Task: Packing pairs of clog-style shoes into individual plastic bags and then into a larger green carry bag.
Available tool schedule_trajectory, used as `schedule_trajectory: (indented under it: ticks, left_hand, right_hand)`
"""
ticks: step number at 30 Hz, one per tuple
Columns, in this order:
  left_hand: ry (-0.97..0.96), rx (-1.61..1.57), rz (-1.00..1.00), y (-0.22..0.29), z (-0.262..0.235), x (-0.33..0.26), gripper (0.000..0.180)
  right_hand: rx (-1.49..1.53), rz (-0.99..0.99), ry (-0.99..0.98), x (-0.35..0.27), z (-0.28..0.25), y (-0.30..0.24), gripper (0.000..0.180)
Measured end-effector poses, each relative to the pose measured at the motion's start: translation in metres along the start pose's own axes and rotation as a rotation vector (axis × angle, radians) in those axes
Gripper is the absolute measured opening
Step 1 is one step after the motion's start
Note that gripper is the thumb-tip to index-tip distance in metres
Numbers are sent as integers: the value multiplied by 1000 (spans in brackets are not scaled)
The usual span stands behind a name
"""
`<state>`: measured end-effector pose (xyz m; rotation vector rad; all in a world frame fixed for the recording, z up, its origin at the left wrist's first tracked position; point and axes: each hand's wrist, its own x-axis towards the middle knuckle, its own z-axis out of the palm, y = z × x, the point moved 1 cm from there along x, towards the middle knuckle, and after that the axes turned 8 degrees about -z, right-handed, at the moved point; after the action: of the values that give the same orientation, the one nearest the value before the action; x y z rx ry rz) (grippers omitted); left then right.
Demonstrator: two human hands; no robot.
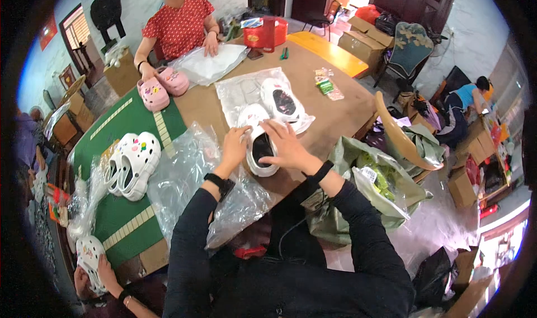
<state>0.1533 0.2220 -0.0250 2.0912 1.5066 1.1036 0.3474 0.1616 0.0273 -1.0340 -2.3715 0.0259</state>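
Note:
A white clog (258,164) with a dark inner sole stands at the table's near side, between my two hands. My left hand (236,146) grips its left edge near the toe. My right hand (288,149) is wrapped over its right side, with the thumb reaching across the opening. Just beyond it, the other white clog (279,101) rests on a clear plastic bag (238,88). Loose clear plastic bags (184,170) lie on the table to the left of my left hand.
A decorated white pair of clogs (140,164) stands on the green mat (120,217). Across the table (335,114), a person touches pink clogs (154,94) and a plastic bag (215,63). Another person's hands hold a white clog (90,262). A green sack (338,192) stands at right.

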Motion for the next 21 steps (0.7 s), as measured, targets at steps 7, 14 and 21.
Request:
schedule_trajectory:
  ticks: [7, 14, 21]
  left_hand:
    - [70, -4, -268, -33, 13, -13, 32]
    - [-36, -186, -346, -39, 21, -12, 24]
    - [97, -138, -181, -21, 16, -17, 20]
  right_hand:
    - [-62, -117, -73, -21, -1, -28, 103]
    - [-203, 27, -138, -56, 27, -21, 69]
    - [-168, 25, 6, -32, 33, -9, 49]
